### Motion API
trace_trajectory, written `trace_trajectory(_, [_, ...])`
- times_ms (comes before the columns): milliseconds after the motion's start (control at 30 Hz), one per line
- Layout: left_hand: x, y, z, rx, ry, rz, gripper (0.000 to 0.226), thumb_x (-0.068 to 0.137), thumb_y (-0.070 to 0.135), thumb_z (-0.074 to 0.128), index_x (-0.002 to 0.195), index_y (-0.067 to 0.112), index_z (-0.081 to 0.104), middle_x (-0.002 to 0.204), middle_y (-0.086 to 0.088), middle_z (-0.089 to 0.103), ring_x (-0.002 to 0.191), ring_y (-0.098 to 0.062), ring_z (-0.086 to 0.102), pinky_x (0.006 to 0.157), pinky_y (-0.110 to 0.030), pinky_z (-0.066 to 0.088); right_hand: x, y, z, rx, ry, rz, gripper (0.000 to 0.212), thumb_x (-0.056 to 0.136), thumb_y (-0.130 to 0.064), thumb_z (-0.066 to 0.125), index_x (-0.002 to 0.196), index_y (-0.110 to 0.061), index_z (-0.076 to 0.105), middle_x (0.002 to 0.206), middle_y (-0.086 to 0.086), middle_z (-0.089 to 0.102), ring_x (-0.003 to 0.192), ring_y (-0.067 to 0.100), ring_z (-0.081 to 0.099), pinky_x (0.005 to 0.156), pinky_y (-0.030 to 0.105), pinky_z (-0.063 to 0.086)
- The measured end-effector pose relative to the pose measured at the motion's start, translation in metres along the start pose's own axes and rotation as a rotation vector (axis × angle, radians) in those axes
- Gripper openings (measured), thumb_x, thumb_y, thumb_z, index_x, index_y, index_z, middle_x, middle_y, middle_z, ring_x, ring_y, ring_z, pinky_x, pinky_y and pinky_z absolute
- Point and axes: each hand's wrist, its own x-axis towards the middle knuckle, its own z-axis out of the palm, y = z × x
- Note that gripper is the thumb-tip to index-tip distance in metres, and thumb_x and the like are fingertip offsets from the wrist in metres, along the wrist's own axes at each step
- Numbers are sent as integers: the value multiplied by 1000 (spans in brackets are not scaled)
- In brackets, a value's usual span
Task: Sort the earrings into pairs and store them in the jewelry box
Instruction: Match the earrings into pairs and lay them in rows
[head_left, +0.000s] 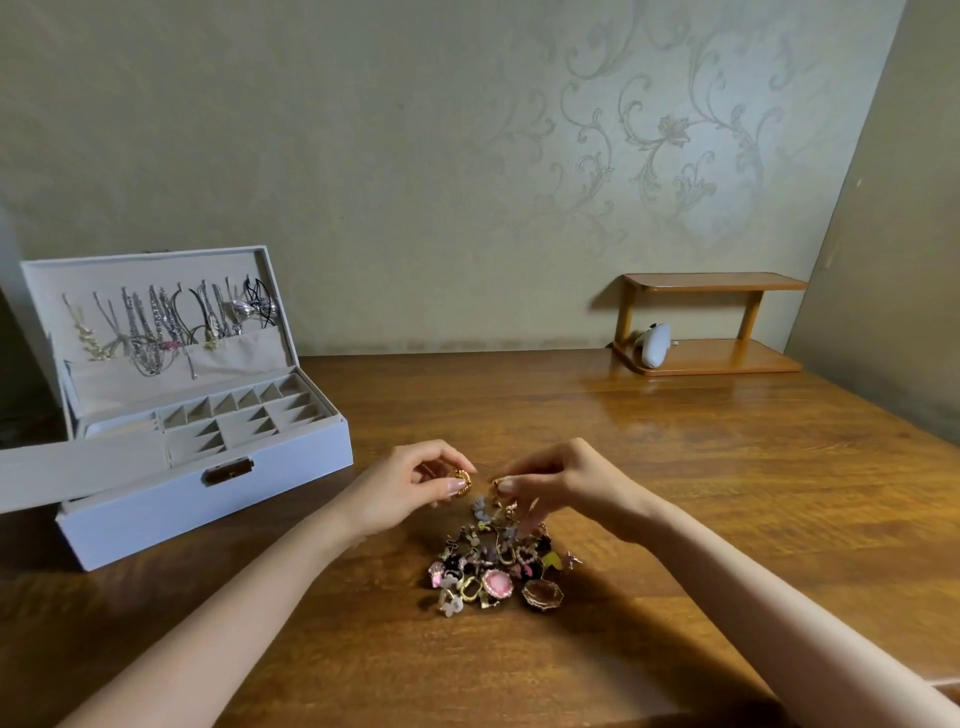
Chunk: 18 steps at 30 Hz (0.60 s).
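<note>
A heap of mixed earrings (493, 564) lies on the wooden table in front of me, gold, pink, black and white pieces tangled together. My left hand (410, 486) pinches a chunky gold earring (461, 480) between thumb and fingers, just above the heap's far edge. My right hand (561, 483) holds a second small gold earring (500, 484) at its fingertips, a few centimetres from the first. The white jewelry box (208, 499) stands open at the left, its small compartments (249, 415) showing no earrings.
Necklaces (166, 322) hang inside the box's raised lid. A small two-tier wooden shelf (711, 325) with a white object (655, 345) on its lower board stands against the wall at the back right. The wall corner closes the right side.
</note>
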Motion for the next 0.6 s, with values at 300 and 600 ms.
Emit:
trace_trajectory(300, [73,-19,5,45,214,-143,11,87,14,63,96,18,66,88,-3,66,78,-13,61,76,-30,49,54,18,-22,130,255,60,8,84,-7,66,91,-2,66,79,12,67,60,15,67,57,27,59])
trace_trajectory(600, [127,-44,7,174,317,-260,13,87,14,63,99,16,66,99,-2,65,87,-11,57,75,-25,46,125,30,-30,-78,346,189,15,87,-5,62,101,0,67,76,9,65,59,15,64,48,19,53])
